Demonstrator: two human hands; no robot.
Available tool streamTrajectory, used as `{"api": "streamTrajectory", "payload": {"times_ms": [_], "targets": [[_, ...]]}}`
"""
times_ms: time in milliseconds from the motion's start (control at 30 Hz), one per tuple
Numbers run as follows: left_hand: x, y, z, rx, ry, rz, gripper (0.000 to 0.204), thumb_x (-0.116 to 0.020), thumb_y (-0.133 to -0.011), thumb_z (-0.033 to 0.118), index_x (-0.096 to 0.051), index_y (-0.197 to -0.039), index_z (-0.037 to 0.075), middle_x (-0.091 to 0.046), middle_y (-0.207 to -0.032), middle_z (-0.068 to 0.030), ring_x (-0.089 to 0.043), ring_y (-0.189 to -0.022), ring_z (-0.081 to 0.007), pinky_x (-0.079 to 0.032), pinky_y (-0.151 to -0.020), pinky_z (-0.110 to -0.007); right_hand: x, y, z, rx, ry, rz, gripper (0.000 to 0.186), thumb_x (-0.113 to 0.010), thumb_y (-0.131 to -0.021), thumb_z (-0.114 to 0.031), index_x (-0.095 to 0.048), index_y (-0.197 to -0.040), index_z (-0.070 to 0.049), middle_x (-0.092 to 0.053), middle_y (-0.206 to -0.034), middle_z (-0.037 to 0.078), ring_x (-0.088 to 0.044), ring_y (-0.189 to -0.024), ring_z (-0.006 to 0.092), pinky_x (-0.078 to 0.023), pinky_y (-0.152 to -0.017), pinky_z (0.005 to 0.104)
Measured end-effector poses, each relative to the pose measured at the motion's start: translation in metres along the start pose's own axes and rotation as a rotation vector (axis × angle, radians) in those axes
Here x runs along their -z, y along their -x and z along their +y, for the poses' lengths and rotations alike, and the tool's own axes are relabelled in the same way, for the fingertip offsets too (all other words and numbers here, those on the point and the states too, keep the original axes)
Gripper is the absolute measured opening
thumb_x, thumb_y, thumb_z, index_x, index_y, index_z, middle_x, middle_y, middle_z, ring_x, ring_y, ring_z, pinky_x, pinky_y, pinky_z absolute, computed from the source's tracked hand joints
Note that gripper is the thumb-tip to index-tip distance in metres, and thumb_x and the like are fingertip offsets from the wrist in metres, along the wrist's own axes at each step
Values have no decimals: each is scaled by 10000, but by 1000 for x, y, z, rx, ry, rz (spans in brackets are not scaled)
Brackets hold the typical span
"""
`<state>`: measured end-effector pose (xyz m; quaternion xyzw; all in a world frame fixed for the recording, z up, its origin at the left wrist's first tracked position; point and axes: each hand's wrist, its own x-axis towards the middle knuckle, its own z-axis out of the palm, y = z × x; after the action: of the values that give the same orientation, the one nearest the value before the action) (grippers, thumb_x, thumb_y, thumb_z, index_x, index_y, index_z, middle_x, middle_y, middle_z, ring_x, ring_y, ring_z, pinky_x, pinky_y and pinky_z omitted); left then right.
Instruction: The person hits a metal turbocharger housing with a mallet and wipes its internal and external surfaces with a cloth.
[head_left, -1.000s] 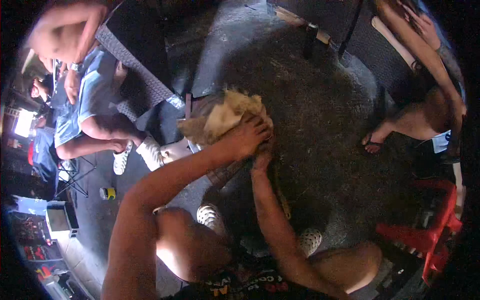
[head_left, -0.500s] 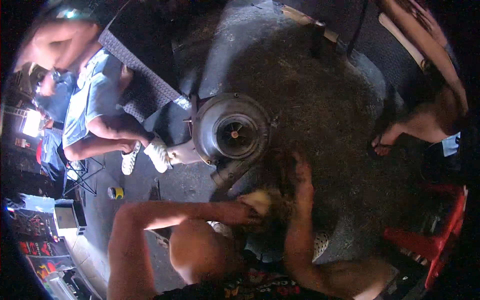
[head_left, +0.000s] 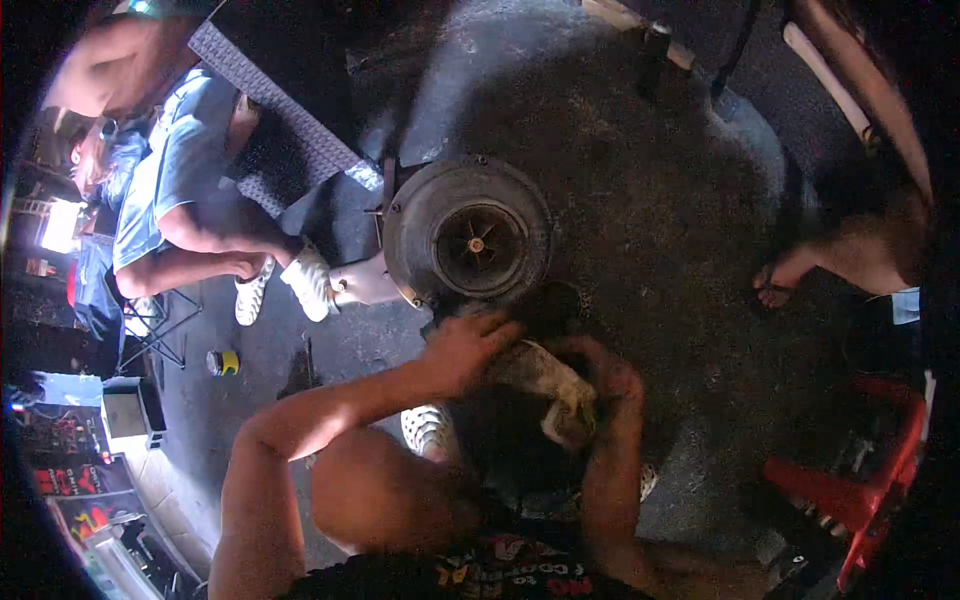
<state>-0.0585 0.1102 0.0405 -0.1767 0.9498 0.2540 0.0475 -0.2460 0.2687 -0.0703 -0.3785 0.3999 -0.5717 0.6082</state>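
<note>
A round grey metal housing (head_left: 410, 235), like a pump or turbocharger, stands on the floor in front of me. A bladed wheel (head_left: 476, 246) with a brass-coloured centre shows in its round opening. My left hand (head_left: 465, 352) lies over the near lower side of the housing, its fingers stretched out. Just right of it, my right hand (head_left: 608, 375) has its fingers bent around a stained, pale rag (head_left: 550, 382). The rag hangs down between my hands, its upper end beside my left fingertips. What lies beneath both hands is in shadow.
At the left a person in light shorts (head_left: 185, 165) sits with a white shoe (head_left: 308, 285) close to the housing. Another person's foot (head_left: 780, 280) is at the right. A yellow-labelled can (head_left: 222, 362) stands at the left, a red stool (head_left: 850, 480) at the lower right.
My left hand has moved up onto the near side of the housing. The rag, earlier by my left hand, now hangs by my right. My right hand's fingers have bent inward.
</note>
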Motion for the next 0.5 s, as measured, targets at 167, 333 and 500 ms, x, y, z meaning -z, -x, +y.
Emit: {"api": "streamTrajectory", "payload": {"times_ms": [167,333,500], "targets": [[-8,53,-33,-229,-242,321,566,-703,-623,138,-532,-1160,83,-519,-1129,-155,-476,-1047,-366,-400,-877,-444,-21,16,0,149,-93,105,517,-642,-756,-204,-486,-1224,-49,-489,-1244,112,-450,-1138,257,-350,-981,382],[-14,92,-35,333,-20,523,779,-772,-583,59,-418,-1276,51,-423,-1245,-174,-437,-1117,-328,-430,-852,-403,-5,15,-1,113,-6,275,522,-644,-742,-261,-504,-1201,-56,-490,-1231,121,-424,-1152,294,-308,-984,440],[-27,85,-29,545,306,287,961,-820,-609,203,-254,-1364,19,-376,-1336,-183,-402,-1212,-292,-429,-895,-376,7,-7,2,112,67,370,532,-645,-728,-318,-523,-1179,-63,-491,-1218,130,-399,-1166,331,-266,-987,497]]}}
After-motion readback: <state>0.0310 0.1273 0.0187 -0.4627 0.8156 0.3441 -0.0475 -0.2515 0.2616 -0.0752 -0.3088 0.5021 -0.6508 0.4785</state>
